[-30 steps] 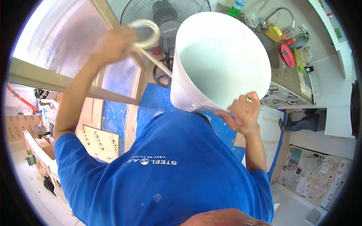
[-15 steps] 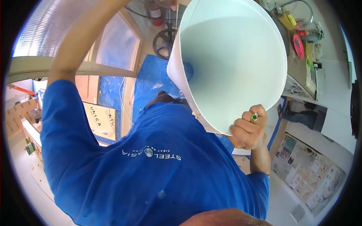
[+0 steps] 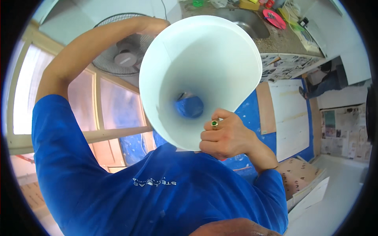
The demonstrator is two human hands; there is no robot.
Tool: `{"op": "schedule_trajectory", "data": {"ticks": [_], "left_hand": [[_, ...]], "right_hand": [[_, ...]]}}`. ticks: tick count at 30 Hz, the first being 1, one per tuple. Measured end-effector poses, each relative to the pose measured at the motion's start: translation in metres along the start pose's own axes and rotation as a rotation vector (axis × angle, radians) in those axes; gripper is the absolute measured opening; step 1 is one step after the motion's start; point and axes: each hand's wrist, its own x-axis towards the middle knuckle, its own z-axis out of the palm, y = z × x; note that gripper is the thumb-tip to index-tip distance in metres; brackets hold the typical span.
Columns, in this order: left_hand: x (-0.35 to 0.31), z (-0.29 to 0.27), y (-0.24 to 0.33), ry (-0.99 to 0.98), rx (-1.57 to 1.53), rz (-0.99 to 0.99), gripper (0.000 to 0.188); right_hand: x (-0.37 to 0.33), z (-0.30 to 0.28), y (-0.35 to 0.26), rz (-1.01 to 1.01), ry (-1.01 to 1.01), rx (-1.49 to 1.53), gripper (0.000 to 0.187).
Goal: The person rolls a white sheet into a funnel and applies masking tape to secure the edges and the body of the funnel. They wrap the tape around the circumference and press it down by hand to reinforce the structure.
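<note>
A large white sheet, rolled into a wide open tube, stands up in front of my chest. Through its hollow middle a patch of blue shows at the far end. My right hand, with a green-stoned ring, is closed round the near right edge of the roll. My left arm bends up and over to the far left side. There my left hand lies against the outside of the roll, its fingers hidden behind the rim.
A fan stands just left of the roll. Beyond it runs a counter with a metal sink and a pink plate. Framed panes rise at left. Right lie a white panel and a person's leg.
The view has turned toward the counter and fan. The rolled sheet now sits further left and lower, its opening facing me more squarely. My right hand keeps hold of its edge.
</note>
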Motion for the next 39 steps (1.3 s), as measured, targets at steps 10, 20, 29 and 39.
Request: {"op": "schedule_trajectory", "data": {"ticks": [10, 20, 29, 39], "left_hand": [[0.082, -0.01, 0.008, -0.165, -0.596, -0.546, 0.046], [0.139, -0.036, 0.062, -0.107, -0.267, -0.456, 0.044], [0.16, 0.035, 0.131, -0.168, -0.231, -0.269, 0.042], [0.142, 0.186, 0.27, -0.167, -0.237, 0.057, 0.039]], "right_hand": [[0.015, 0.023, 0.018, -0.085, 0.131, 0.101, 0.014], [0.069, 0.055, 0.036, -0.178, 0.05, 0.102, 0.011], [0.089, 0.059, 0.043, -0.03, 0.106, -0.062, 0.01], [0.095, 0.065, 0.023, 0.092, 0.195, -0.059, 0.008]]}}
